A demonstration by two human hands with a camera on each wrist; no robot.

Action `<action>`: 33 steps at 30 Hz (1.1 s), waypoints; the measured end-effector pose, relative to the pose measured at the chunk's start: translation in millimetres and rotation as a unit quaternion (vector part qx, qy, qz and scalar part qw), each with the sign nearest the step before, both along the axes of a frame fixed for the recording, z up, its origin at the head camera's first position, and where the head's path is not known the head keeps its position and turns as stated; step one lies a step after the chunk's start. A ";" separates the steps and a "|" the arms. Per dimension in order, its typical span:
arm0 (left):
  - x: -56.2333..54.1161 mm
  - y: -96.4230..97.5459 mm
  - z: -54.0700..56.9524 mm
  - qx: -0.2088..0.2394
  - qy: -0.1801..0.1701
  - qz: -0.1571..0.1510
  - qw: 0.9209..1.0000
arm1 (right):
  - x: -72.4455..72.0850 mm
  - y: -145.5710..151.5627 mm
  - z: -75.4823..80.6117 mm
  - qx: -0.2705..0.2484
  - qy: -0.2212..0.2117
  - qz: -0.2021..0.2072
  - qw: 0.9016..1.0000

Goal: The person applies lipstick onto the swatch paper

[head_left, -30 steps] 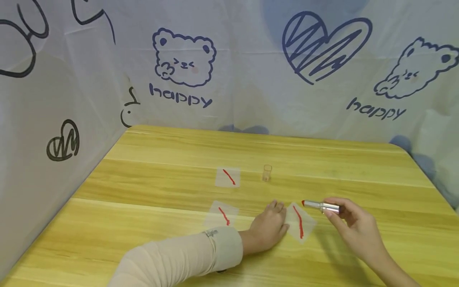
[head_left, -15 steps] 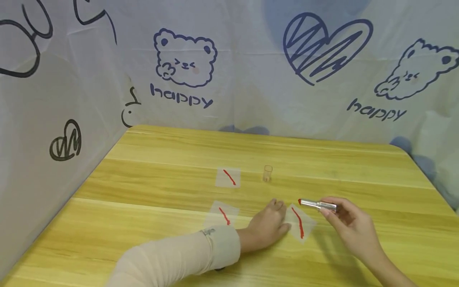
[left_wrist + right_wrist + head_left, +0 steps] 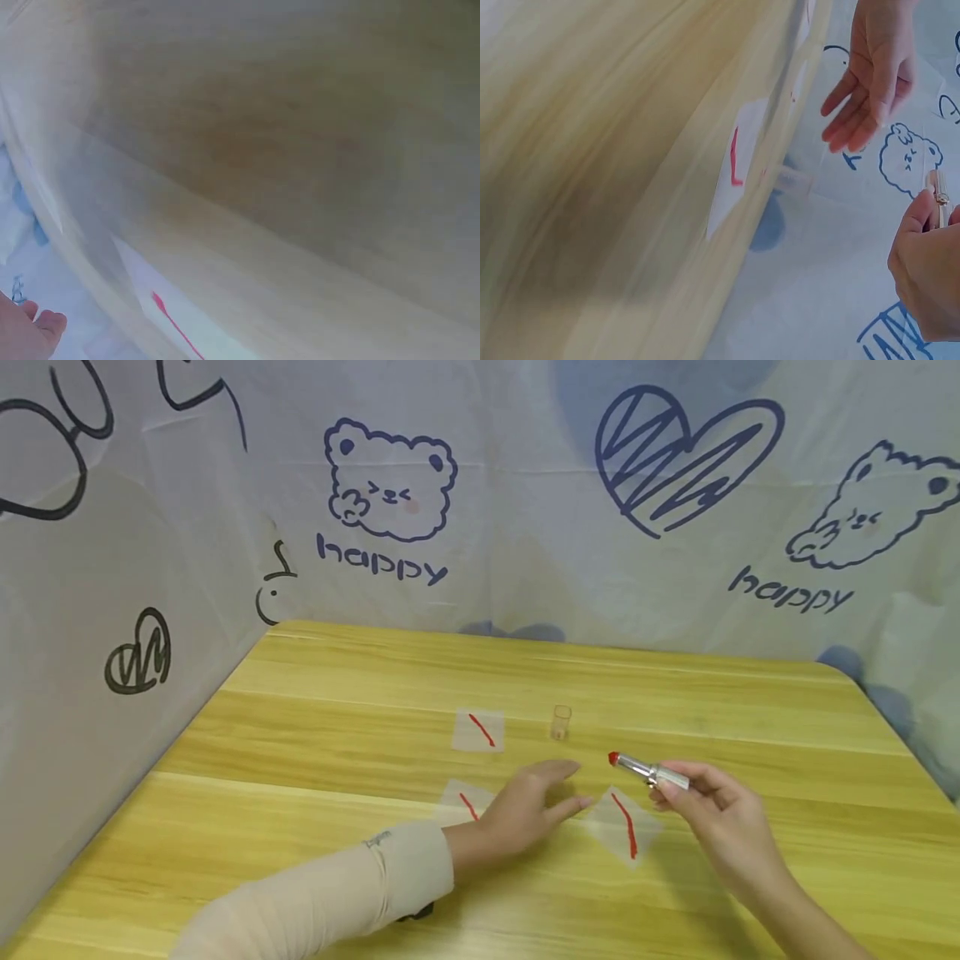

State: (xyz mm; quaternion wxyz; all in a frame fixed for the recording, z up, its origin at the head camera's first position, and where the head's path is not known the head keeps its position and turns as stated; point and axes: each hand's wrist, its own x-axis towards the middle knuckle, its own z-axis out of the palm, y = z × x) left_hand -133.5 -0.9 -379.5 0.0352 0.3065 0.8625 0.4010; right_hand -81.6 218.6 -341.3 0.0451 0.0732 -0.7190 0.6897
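Observation:
My right hand [image 3: 723,818] pinches a lipstick [image 3: 651,772] by its silver tube, the red tip pointing left and up. It is held above the table, over the far edge of the right paper square [image 3: 609,827], which bears a red stroke. My left hand [image 3: 525,806] hovers left of that square, thumb and fingers spread apart, holding nothing. In the right wrist view the left hand [image 3: 877,82] shows with fingers extended, while the right hand [image 3: 930,270] grips the lipstick [image 3: 939,199]. Beyond both hands a clear cap [image 3: 561,723] stands on the table.
Two more paper squares with red strokes lie on the wooden table [image 3: 300,727]: a far one [image 3: 463,739] and a nearer one [image 3: 453,802], partly hidden by the left hand. A cloth with drawings [image 3: 525,527] hangs behind and to the left. Something dark [image 3: 420,912] shows under the left sleeve.
My left hand has lifted off the right paper square and drawn back left, its fingers opening. My right hand has carried the lipstick left and slightly away from me, tilting its tip upward.

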 end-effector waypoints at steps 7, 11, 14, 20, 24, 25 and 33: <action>-1.7 -18.8 1.2 0.060 0.009 0.019 0.998 | -3.8 -11.0 -2.2 -0.049 -0.019 0.068 0.996; 0.6 -26.6 4.0 0.103 0.009 0.036 0.994 | -6.1 -17.3 -5.1 -0.080 -0.035 0.122 0.989; 4.1 -32.2 6.0 0.146 -0.007 0.056 0.988 | -8.8 -25.0 -6.6 -0.089 -0.042 0.161 0.982; 15.3 -45.0 5.7 0.218 -0.067 0.081 0.970 | -11.7 -45.9 -10.4 -0.096 -0.082 0.191 0.973; 21.5 -50.5 3.9 0.250 -0.104 0.094 0.958 | -11.9 -60.3 -14.3 -0.089 -0.111 0.189 0.972; 22.9 -50.9 3.5 0.257 -0.114 0.098 0.955 | -11.8 -64.0 -15.3 -0.086 -0.117 0.188 0.971; 31.2 -45.9 3.2 0.289 -0.153 0.150 0.933 | -10.5 -88.6 -24.6 -0.084 -0.143 0.178 0.970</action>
